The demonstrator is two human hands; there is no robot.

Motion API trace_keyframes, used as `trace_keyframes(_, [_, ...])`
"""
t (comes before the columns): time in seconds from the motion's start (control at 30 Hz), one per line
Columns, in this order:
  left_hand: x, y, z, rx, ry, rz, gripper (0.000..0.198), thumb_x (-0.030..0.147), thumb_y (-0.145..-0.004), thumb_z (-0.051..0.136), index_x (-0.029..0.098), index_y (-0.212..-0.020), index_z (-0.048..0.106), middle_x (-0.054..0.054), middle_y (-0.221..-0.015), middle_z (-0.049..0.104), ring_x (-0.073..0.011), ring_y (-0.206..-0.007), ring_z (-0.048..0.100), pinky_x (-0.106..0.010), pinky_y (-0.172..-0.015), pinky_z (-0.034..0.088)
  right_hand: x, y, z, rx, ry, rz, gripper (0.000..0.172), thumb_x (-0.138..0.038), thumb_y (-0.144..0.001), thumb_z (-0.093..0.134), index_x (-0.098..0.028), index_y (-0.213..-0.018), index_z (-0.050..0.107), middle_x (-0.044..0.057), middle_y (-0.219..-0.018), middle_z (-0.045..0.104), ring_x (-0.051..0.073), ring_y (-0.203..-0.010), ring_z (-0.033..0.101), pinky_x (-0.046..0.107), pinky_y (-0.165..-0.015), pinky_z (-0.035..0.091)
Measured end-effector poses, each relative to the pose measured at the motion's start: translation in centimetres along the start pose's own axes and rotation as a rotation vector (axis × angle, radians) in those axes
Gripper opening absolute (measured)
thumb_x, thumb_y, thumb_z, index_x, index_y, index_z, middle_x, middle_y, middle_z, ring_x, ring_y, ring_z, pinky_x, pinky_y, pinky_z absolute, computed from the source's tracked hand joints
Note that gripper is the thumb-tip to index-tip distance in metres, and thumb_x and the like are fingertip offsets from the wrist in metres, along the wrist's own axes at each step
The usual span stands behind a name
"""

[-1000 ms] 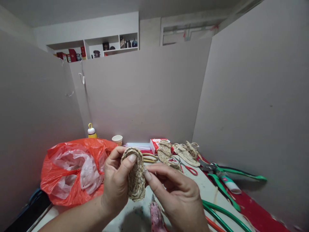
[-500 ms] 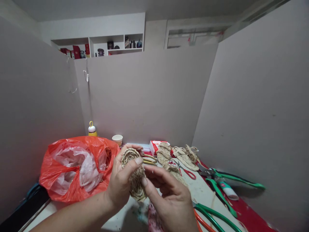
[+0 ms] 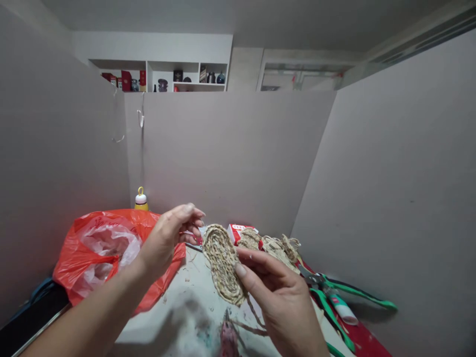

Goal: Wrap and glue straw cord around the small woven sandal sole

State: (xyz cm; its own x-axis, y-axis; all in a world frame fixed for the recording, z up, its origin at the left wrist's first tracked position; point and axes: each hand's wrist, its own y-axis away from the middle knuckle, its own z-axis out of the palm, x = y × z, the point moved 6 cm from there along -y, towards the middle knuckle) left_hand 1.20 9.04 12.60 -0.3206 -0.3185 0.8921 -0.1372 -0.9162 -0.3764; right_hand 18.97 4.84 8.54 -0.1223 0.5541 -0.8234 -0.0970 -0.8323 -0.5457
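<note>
A coiled, woven straw shoe sole [image 3: 222,265] is held up on edge above the table. My right hand [image 3: 284,297] pinches its right edge between thumb and fingers. To the upper left of the sole is my left hand [image 3: 178,225], off it, with the fingers loosely bent and apart and nothing visible in them. A braided straw cord [image 3: 255,315] trails beside my right hand. Below the sole, a pink tool [image 3: 228,339] with a pointed metal tip, perhaps a glue gun, shows only in part at the bottom edge.
An orange-red plastic bag [image 3: 159,292] fills the left side, with a yellow bottle [image 3: 141,202] behind it. Straw sandals [image 3: 275,248] and a red-and-white box [image 3: 234,232] lie at the back. Green-handled shears [image 3: 364,292] and a white-green tube [image 3: 344,310] are at right.
My left hand has let go of the straw sole and moved up and left. The sole now shows its broad face, held by my right hand alone. The head view has shifted slightly.
</note>
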Motion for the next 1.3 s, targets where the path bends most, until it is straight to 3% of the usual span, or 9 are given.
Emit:
trace_keyframes(0.13, [-0.7, 0.0, 0.7, -0.156, -0.171, -0.115, 0.024, 0.04, -0.077, 0.066, 0.016, -0.073, 0.066, -0.001, -0.068, 0.056, -0.0123, -0.061, 0.05, -0.023, -0.056, 0.039, -0.6, -0.1, 0.0, -0.088, 0.217, -0.056, 0.016, -0.019, -0.077, 0.071, -0.027, -0.088, 0.078, 0.002, -0.077, 0.078, 0.016, -0.066, 0.072, 0.022, -0.059, 0.06])
trace_keyframes(0.23, [-1.4, 0.3, 1.2, -0.199, -0.255, -0.155, 0.014, 0.03, -0.073, 0.066, 0.017, -0.068, 0.065, 0.002, -0.062, 0.055, -0.0107, -0.057, 0.046, -0.023, -0.055, 0.035, -1.1, -0.1, 0.2, -0.135, 0.35, -0.137, 0.016, -0.019, -0.078, 0.068, -0.024, -0.089, 0.078, 0.002, -0.071, 0.076, 0.017, -0.06, 0.07, 0.028, -0.056, 0.061])
trace_keyframes(0.33, [-1.9, 0.6, 1.7, -0.226, -0.312, -0.184, 0.01, 0.025, -0.068, 0.065, 0.017, -0.063, 0.063, 0.002, -0.059, 0.054, -0.0105, -0.056, 0.043, -0.023, -0.054, 0.03, -1.7, -0.1, 0.6, -0.162, 0.439, -0.248, 0.018, -0.015, -0.078, 0.066, -0.022, -0.09, 0.077, 0.004, -0.078, 0.077, 0.018, -0.064, 0.071, 0.03, -0.06, 0.062])
trace_keyframes(0.63, [-2.4, 0.9, 2.3, -0.14, -0.251, -0.256, 0.01, 0.026, -0.061, 0.062, 0.017, -0.057, 0.06, 0.003, -0.052, 0.049, -0.0089, -0.048, 0.038, -0.024, -0.05, 0.027, -2.5, 1.0, 0.8, -0.148, 0.543, -0.513, 0.027, -0.008, -0.08, 0.061, -0.025, -0.101, 0.067, 0.001, -0.085, 0.076, 0.016, -0.073, 0.071, 0.027, -0.065, 0.058])
trace_keyframes(1.03, [-0.9, 2.1, 3.0, -0.074, -0.24, -0.097, 0.007, 0.021, -0.063, 0.061, 0.018, -0.061, 0.056, 0.005, -0.053, 0.045, -0.0081, -0.05, 0.035, -0.022, -0.048, 0.024, -2.6, 1.3, 0.9, -0.187, 0.418, -0.479, 0.033, -0.004, -0.083, 0.058, -0.029, -0.103, 0.066, -0.001, -0.091, 0.072, 0.014, -0.086, 0.067, 0.023, -0.071, 0.055])
trace_keyframes(1.3, [-0.6, 2.3, 2.9, -0.075, -0.304, -0.018, 0.005, 0.018, -0.065, 0.059, 0.018, -0.063, 0.055, 0.004, -0.055, 0.046, -0.0085, -0.052, 0.036, -0.022, -0.048, 0.027, -2.0, 1.7, 0.4, -0.142, 0.447, -0.452, 0.032, -0.013, -0.08, 0.068, -0.029, -0.108, 0.066, 0.002, -0.095, 0.073, 0.018, -0.087, 0.068, 0.029, -0.075, 0.057])
